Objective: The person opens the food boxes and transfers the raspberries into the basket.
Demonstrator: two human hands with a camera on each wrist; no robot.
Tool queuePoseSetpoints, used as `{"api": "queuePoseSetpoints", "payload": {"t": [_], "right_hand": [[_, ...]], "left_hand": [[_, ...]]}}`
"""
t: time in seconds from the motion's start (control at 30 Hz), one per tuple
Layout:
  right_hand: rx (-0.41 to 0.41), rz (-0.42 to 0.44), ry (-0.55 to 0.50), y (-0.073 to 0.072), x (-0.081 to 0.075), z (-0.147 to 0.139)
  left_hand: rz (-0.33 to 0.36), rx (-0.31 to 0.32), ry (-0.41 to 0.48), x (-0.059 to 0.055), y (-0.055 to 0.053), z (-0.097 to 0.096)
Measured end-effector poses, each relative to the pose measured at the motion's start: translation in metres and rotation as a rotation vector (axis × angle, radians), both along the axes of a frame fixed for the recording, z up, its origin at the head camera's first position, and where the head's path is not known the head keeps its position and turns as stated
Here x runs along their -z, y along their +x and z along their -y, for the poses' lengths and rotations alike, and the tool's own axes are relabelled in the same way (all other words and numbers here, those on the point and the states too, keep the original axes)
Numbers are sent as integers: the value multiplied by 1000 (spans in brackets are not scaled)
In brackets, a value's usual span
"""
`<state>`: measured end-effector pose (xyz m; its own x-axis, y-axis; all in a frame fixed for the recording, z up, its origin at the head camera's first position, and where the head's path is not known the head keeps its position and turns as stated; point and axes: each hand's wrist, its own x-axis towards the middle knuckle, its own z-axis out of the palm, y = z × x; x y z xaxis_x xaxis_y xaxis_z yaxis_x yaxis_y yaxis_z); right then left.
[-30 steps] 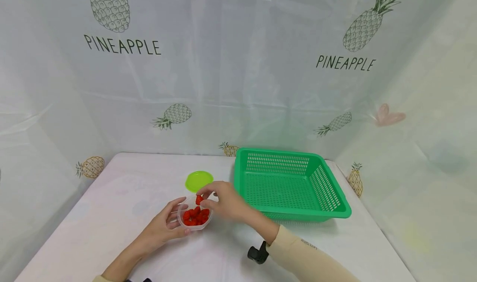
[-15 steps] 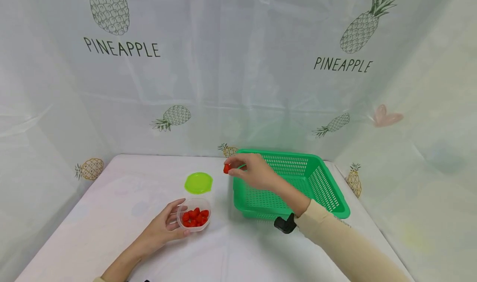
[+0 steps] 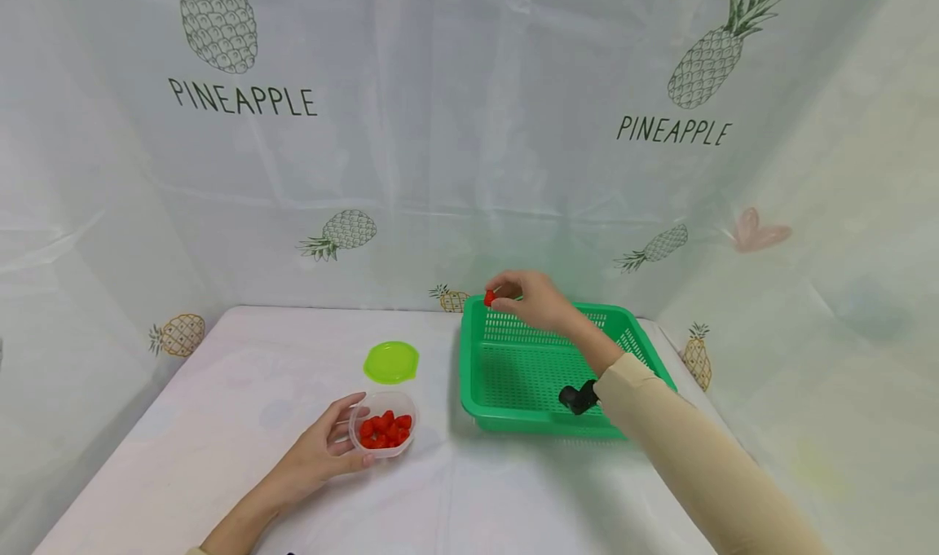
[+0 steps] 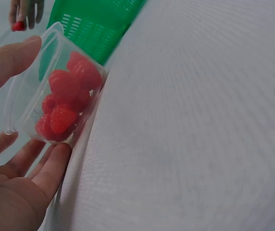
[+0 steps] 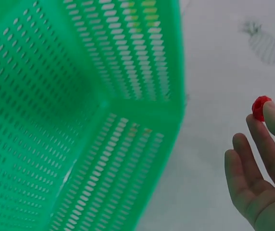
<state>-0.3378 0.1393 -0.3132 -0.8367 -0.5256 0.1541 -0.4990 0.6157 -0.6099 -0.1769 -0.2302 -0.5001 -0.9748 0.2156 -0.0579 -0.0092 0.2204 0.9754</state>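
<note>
Between thumb and index finger, my right hand [image 3: 534, 301] pinches one red raspberry [image 5: 260, 108], held up over the back left part of the green basket [image 3: 469, 376]. The other fingers of that hand spread apart in the right wrist view. My left hand [image 3: 323, 449] holds a clear plastic tub [image 3: 381, 398] around its left side, thumb at the front and fingers behind. Several raspberries [image 4: 68, 91] lie in the bottom of the tub, visible through its wall in the left wrist view. The tub stands on the white-covered table.
A lime-green round lid [image 3: 391, 363] lies flat behind the tub. The perforated basket fills the table's right rear, its rim raised. White curtains [image 3: 469, 131] printed with pineapples hang behind and at both sides. A black wrist camera [image 3: 579, 396] sticks out from the right sleeve.
My right hand has lifted the raspberry out of the tub and carried it right, up and back, over the basket. The left hand and tub have stayed in place.
</note>
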Motion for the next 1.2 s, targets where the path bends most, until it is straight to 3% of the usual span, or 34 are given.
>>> {"api": "queuePoseSetpoints", "payload": {"t": [0.27, 0.67, 1.2], "right_hand": [[21, 26, 2, -23, 17, -7], [35, -4, -13, -51, 45, -11], [-17, -15, 87, -62, 71, -12]], "left_hand": [[12, -10, -5, -2, 1, -1], [8, -9, -5, -1, 1, -1], [11, -7, 1, 1, -2, 0]]}}
